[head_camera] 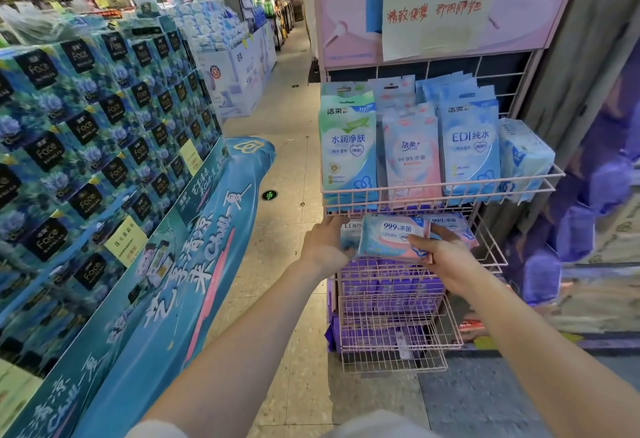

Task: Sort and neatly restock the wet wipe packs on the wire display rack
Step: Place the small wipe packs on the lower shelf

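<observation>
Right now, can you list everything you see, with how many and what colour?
wire rack: one, pink, right of the aisle
green packs: several, green-blue, top basket left
pink packs: several, pink, top basket middle
EDI packs: several, blue, top basket right
pink 99.9 pack: one, pink-blue, second basket, held
purple packs: many, purple, lower baskets
tissue boxes: many, blue-black, stacked left
paper sign: one, pale with red writing, above rack
left hand: one, at pack's left end
right hand: one, pinching pack's right end

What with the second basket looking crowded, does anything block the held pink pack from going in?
Yes: a blue EDI pack and a second pink pack already lie there, just behind the held pink pack in the right hand.
</observation>
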### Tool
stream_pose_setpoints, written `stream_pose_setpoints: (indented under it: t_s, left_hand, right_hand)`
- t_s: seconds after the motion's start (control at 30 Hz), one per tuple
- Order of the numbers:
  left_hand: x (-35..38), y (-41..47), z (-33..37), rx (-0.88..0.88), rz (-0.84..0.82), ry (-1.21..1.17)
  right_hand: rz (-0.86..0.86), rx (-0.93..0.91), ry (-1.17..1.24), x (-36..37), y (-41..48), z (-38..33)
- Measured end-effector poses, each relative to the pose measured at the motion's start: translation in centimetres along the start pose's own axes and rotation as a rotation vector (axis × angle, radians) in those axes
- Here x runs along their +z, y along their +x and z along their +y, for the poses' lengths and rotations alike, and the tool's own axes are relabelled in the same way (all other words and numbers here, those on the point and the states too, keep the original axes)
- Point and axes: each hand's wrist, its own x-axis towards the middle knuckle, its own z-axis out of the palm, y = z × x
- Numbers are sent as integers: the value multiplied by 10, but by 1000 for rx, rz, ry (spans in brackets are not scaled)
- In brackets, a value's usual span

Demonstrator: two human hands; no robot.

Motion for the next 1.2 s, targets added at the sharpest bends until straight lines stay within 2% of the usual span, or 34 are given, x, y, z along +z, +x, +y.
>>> stream_pose_setpoints:
  t_s: [0.07, 0.23, 0.43, 0.53, 0.8, 1.1, 1.2]
  left_hand:
    - [4, 8, 3, 58, -29, 138]
    - [17, 23, 1, 102, -136, 290]
    - [27, 23, 3, 71, -15, 447]
    - [31, 23, 7, 57, -22, 445]
    - [44, 19, 17, -118, -50, 387]
    - [44, 9, 26, -191, 61, 473]
    - [42, 10, 25, -271, 75, 377]
  right_hand:
    - [20, -12, 44, -5, -1, -3]
    - [66, -33, 10, -23, 6, 0]
    - [134, -32, 47, -41, 14, -2]
    - [143, -49, 88, -47, 15, -10]
    - [100, -8, 236, -70, 23, -17]
    - [58, 24, 252, -71, 19, -22]
    - [33, 40, 255, -72, 20, -24]
